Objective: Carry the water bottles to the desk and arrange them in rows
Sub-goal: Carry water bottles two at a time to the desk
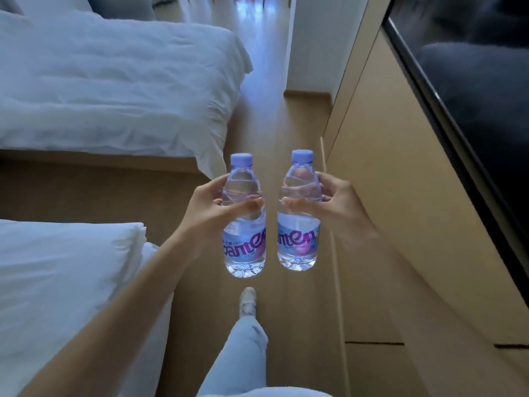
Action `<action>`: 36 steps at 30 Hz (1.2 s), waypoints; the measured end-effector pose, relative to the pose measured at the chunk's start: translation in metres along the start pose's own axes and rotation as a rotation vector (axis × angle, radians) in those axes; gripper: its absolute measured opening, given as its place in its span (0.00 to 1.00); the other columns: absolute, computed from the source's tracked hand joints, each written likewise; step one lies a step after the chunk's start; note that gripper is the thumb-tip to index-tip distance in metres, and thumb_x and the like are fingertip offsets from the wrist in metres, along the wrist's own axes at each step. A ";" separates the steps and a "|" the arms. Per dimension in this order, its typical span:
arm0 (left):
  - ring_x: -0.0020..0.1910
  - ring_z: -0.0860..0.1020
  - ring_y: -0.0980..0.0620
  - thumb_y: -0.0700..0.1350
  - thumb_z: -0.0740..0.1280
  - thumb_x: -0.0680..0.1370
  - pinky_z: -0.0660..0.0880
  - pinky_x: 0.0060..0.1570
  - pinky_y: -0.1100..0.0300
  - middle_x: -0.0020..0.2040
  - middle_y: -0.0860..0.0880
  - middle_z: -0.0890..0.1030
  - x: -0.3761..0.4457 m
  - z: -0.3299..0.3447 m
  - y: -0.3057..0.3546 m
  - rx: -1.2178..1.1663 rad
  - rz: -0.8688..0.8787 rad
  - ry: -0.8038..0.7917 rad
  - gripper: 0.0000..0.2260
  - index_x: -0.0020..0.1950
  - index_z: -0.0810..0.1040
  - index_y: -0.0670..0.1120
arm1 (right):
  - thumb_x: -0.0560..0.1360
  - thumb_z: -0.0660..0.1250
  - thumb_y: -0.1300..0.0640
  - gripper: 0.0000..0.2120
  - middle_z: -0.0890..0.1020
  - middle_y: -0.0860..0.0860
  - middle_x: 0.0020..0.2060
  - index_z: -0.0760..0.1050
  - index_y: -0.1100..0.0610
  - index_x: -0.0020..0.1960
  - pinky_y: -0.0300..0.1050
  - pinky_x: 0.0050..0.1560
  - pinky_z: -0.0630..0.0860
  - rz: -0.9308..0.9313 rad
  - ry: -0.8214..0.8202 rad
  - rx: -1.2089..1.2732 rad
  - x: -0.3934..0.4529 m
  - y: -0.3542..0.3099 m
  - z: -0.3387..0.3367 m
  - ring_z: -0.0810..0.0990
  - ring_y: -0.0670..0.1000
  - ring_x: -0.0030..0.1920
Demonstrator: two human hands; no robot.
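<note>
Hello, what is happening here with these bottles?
A person is walking between two beds and a wooden cabinet, carrying two water bottles upright. The left hand grips the left bottle around its upper body, and the right hand grips the right bottle the same way. Both bottles look full and capped, side by side without touching. No desk is in view yet, so nothing is arranged.

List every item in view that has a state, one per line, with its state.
Left bottle: upright, capped, held off the floor by the left hand.
Right bottle: upright, capped, held by the right hand.
The bottles: side by side, apart.
Television: screen dark.
Beds: white bedding, rumpled.
</note>
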State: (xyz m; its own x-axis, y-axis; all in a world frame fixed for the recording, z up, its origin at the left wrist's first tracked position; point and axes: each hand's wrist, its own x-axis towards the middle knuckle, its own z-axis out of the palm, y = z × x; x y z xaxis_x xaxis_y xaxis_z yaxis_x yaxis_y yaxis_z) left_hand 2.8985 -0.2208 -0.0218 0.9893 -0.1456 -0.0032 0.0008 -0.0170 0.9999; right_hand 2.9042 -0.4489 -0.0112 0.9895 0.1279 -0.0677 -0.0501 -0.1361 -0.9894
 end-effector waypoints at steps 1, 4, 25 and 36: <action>0.44 0.84 0.44 0.40 0.77 0.71 0.81 0.46 0.54 0.47 0.42 0.85 0.028 -0.010 -0.004 -0.016 0.001 0.015 0.12 0.53 0.82 0.43 | 0.67 0.80 0.58 0.18 0.87 0.53 0.48 0.82 0.54 0.56 0.48 0.52 0.83 0.002 -0.016 0.010 0.032 0.001 0.000 0.86 0.54 0.50; 0.47 0.84 0.42 0.41 0.77 0.70 0.81 0.47 0.54 0.48 0.42 0.85 0.114 -0.038 -0.007 -0.031 -0.018 0.023 0.13 0.54 0.82 0.44 | 0.67 0.80 0.58 0.19 0.87 0.53 0.49 0.82 0.54 0.57 0.48 0.52 0.83 0.006 -0.022 0.031 0.125 -0.002 -0.001 0.86 0.55 0.50; 0.46 0.85 0.46 0.45 0.79 0.65 0.79 0.45 0.58 0.48 0.46 0.86 0.778 -0.139 0.004 0.006 -0.131 0.043 0.18 0.54 0.84 0.47 | 0.63 0.80 0.49 0.23 0.87 0.51 0.48 0.82 0.49 0.57 0.42 0.47 0.82 -0.003 -0.064 0.010 0.782 -0.048 -0.090 0.86 0.50 0.49; 0.45 0.85 0.51 0.39 0.80 0.66 0.78 0.40 0.64 0.46 0.50 0.87 1.115 -0.209 0.000 0.001 -0.047 0.165 0.17 0.53 0.84 0.48 | 0.65 0.81 0.51 0.23 0.87 0.47 0.50 0.81 0.50 0.58 0.44 0.49 0.82 -0.057 -0.077 -0.075 1.144 -0.065 -0.112 0.86 0.49 0.50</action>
State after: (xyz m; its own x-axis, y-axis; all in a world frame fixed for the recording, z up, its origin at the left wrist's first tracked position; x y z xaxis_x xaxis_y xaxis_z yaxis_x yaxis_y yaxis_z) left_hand 4.0317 -0.1759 -0.0221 0.9987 0.0193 -0.0473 0.0477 -0.0210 0.9986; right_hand 4.0548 -0.4038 -0.0097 0.9768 0.2126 -0.0243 0.0190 -0.1991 -0.9798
